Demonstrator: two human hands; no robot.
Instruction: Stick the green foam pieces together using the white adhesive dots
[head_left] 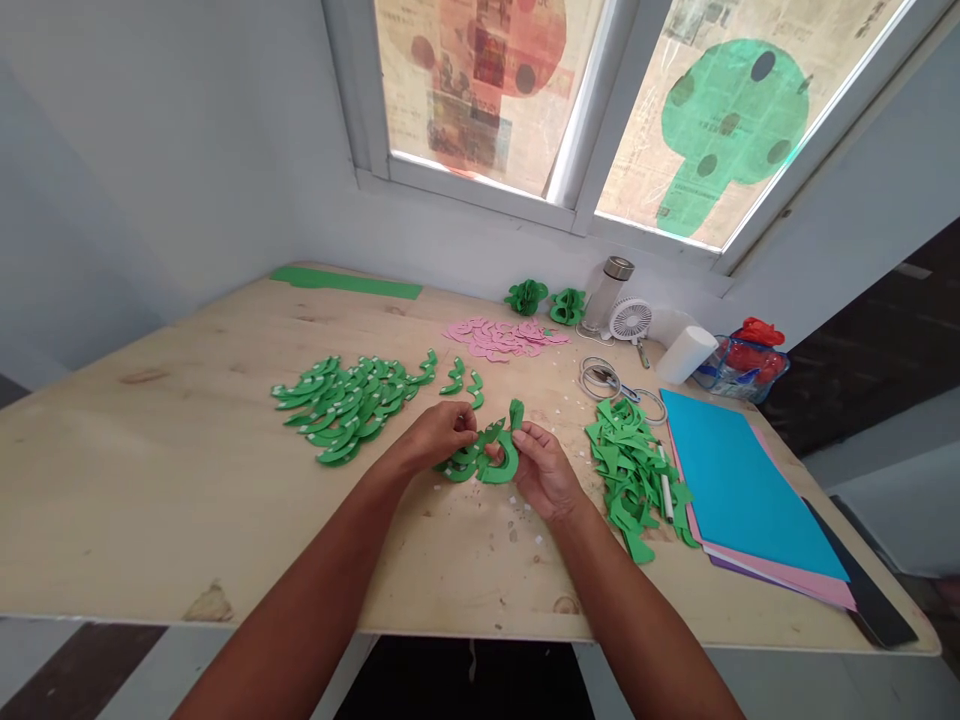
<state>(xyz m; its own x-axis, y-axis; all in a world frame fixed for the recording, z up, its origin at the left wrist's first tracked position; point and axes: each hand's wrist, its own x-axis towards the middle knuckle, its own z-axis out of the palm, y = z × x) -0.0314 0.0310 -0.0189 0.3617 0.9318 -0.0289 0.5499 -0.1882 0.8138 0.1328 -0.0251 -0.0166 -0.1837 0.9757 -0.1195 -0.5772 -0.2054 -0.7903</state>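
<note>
My right hand [546, 468] is closed around a green curved cutout [508, 466], holding it by its right side above the table. The cutout looks like foam sheet or thick paper and seems made of more than one layer. Close to its left edge, my left hand [448, 430] has its thumb and fingers pinched together; what sits between them is too small to make out. Under the left hand lie a few more green curved pieces [457, 470]. A large pile of similar green crescents [352, 400], many with small white squares, spreads to the left.
Pink cutouts [502, 338] lie behind my hands. Green scraps [630, 470] and coloured sheets [750, 480] are on the right. Tape rings [600, 375], a bottle [606, 295], a small fan [630, 320] and a white roll [687, 354] stand toward the wall. Green paper flowers [526, 297] sit behind.
</note>
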